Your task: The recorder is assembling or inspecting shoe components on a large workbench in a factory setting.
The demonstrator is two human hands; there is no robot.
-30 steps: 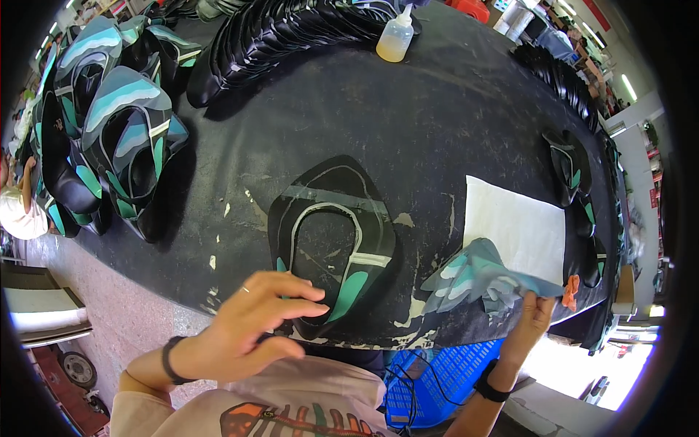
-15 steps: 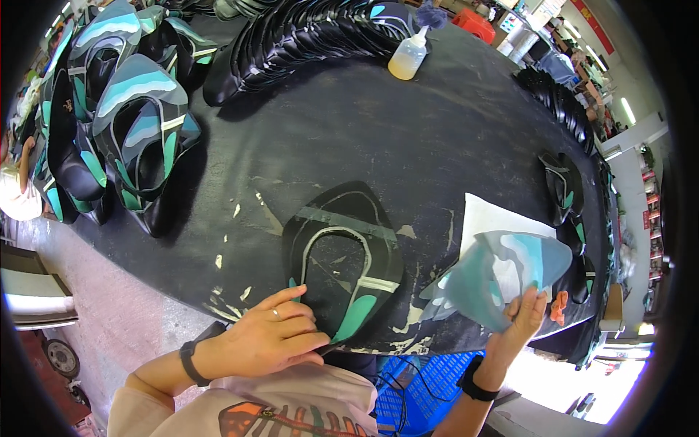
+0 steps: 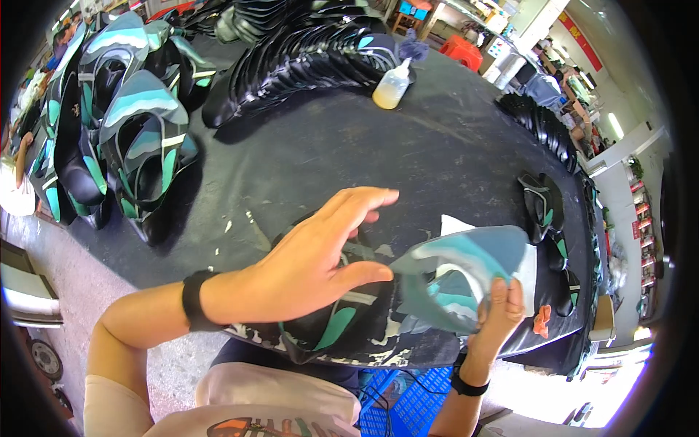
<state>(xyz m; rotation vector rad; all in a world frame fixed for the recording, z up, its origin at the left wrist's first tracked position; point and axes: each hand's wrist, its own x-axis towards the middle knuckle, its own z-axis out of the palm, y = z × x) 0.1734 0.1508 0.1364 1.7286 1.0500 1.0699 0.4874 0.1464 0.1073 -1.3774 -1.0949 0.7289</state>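
A black shoe upper [image 3: 336, 329] with a green patch and a pale strip lies flat on the table's near side, partly hidden by my left hand [image 3: 298, 266]. That hand is raised over the upper, fingers stretched out and thumb apart, holding nothing. To the right, my right hand [image 3: 502, 309] pinches the edge of a thin cut piece [image 3: 491, 247] patterned in grey, teal and pale blue. The piece is held above a white sheet [image 3: 530, 273] and is slightly blurred. Its left tip comes close to my left thumb; whether they touch I cannot tell.
Finished-looking uppers with blue wavy tongues [image 3: 142, 98] are heaped at left. A long row of black uppers [image 3: 291, 76] lies at the back, beside a squeeze bottle [image 3: 391, 87]. More uppers [image 3: 539, 207] sit at right, near an orange scrap [image 3: 542, 320]. A blue crate [image 3: 429, 400] stands below the table edge.
My left hand has left the upper's near edge and risen up and across it, fingers now extended. My right hand has brought the patterned piece leftward, closer to the left hand.
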